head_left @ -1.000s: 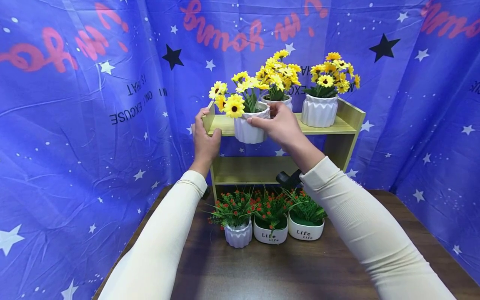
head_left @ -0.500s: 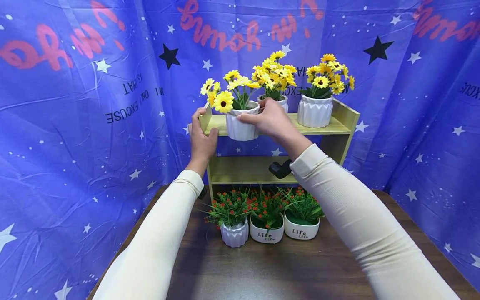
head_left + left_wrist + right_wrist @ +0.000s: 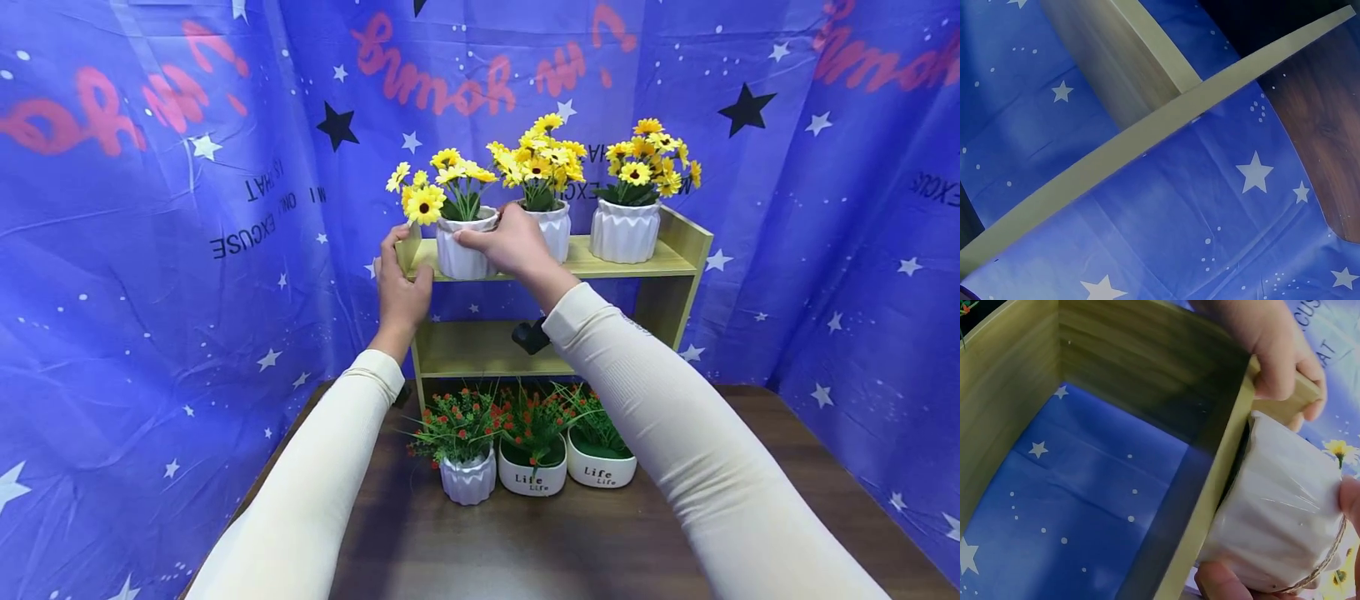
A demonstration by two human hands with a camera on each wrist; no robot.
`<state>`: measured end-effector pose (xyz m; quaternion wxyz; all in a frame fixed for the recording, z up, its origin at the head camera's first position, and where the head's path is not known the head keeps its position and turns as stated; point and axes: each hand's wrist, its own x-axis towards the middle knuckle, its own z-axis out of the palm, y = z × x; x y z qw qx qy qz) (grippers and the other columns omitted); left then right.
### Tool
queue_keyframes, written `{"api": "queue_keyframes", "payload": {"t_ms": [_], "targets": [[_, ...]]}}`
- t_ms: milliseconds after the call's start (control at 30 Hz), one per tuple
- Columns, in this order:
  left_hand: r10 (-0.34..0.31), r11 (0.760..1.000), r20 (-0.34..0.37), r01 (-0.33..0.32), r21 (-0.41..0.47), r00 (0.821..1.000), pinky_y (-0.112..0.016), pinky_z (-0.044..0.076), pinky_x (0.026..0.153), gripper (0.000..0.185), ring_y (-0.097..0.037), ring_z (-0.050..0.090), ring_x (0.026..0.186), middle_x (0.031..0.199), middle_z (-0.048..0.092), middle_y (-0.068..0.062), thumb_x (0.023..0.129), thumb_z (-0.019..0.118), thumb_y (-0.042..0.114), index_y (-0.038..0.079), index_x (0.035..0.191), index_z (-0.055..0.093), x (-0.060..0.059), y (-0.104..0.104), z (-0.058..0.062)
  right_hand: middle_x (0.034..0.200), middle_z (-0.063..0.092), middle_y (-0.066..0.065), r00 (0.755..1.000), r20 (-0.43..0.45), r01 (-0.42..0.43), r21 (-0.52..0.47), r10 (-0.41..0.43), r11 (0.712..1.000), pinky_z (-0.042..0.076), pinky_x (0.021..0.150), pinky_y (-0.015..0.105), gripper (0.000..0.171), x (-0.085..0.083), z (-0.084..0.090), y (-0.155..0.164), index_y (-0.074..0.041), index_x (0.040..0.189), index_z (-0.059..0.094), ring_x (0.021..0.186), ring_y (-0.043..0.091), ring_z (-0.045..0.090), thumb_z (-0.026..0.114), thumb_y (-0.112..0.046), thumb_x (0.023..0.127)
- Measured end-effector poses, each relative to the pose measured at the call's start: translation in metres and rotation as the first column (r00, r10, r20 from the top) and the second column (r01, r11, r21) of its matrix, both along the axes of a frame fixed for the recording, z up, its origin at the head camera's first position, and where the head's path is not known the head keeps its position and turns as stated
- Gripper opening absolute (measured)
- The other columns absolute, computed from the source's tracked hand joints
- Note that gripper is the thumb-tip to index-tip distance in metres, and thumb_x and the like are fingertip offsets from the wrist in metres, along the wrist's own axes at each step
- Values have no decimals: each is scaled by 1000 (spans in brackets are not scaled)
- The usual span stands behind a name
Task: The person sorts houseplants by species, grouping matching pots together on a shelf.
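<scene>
My right hand grips a white ribbed flowerpot of yellow daisies by its rim and side. The pot stands at the left front of the wooden shelf's top board. In the right wrist view, the pot's base overlaps the board's front edge, with a thumb and fingertips around the pot. My left hand grips the shelf's left side panel, fingers outside and thumb at the front. The left wrist view shows the shelf frame but no hand.
Two more white pots of yellow daisies, a middle one and a right one, stand on the top board. Below, a ribbed pot and two "Life" planters with red-dotted greenery line the brown table. A starry blue curtain surrounds it.
My right hand has brought the daisy pot left and back onto the top board, uncovering the middle pot. The left hand keeps its grip on the side panel.
</scene>
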<state>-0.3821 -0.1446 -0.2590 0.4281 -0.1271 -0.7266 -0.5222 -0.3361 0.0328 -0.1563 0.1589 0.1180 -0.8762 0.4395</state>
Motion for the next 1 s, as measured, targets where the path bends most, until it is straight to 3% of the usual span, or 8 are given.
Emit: {"api": "queue_keyframes", "payload": {"t_ms": [133, 400, 567, 700, 800, 1000], "targets": [[0, 1000, 21, 0, 3, 1000, -41, 39, 85, 56, -28, 40, 106, 135, 53, -11, 79, 60, 8, 17, 133, 46, 2, 2, -2, 89, 55, 7, 999, -1, 32, 26, -32, 999, 44, 61, 32, 48, -7, -3, -8, -5, 101, 55, 75, 21, 52, 78, -43, 82], [21, 1000, -4, -21, 4, 1000, -42, 38, 88, 56, -30, 42, 107, 133, 56, -9, 80, 62, 9, 14, 134, 47, 1, 2, -2, 90, 55, 6, 996, -22, 92, 24, -91, 996, 43, 65, 33, 50, -17, -5, -19, -6, 102, 54, 80, 23, 51, 78, -45, 82], [4, 1000, -3, -3, 6, 1000, -41, 38, 88, 56, -29, 42, 107, 135, 55, -7, 80, 62, 9, 15, 134, 47, -1, 4, -2, 105, 62, 12, 994, -4, 107, 17, -107, 994, 48, 78, 38, 57, -17, -7, -19, -2, 114, 56, 95, 27, 58, 75, -47, 83], [-3, 1000, -6, 3, -1, 1000, -41, 38, 87, 56, -29, 41, 107, 135, 55, -8, 81, 62, 8, 15, 134, 46, -2, 5, 0, 139, 50, 20, 998, 32, 53, -43, -51, 998, 43, 100, 40, 82, -14, -11, -15, 3, 142, 38, 126, 31, 50, 72, -47, 86], [-1, 1000, -13, 1, 13, 1000, -41, 38, 85, 57, -29, 41, 105, 134, 55, -9, 79, 62, 7, 14, 134, 47, -1, 4, 0, 149, 40, 19, 998, 29, -43, -130, 47, 991, 38, 106, 39, 90, -5, -16, -10, 1, 151, 26, 134, 30, 42, 71, -44, 88], [6, 1000, 7, -6, 11, 1000, -40, 38, 88, 57, -27, 41, 106, 132, 54, -5, 78, 61, 8, 15, 133, 47, 2, -1, 3, 147, 46, 16, 974, -77, -226, -271, 212, 936, 43, 102, 43, 71, 34, -26, 26, -4, 147, 38, 130, 30, 49, 70, -34, 91]]}}
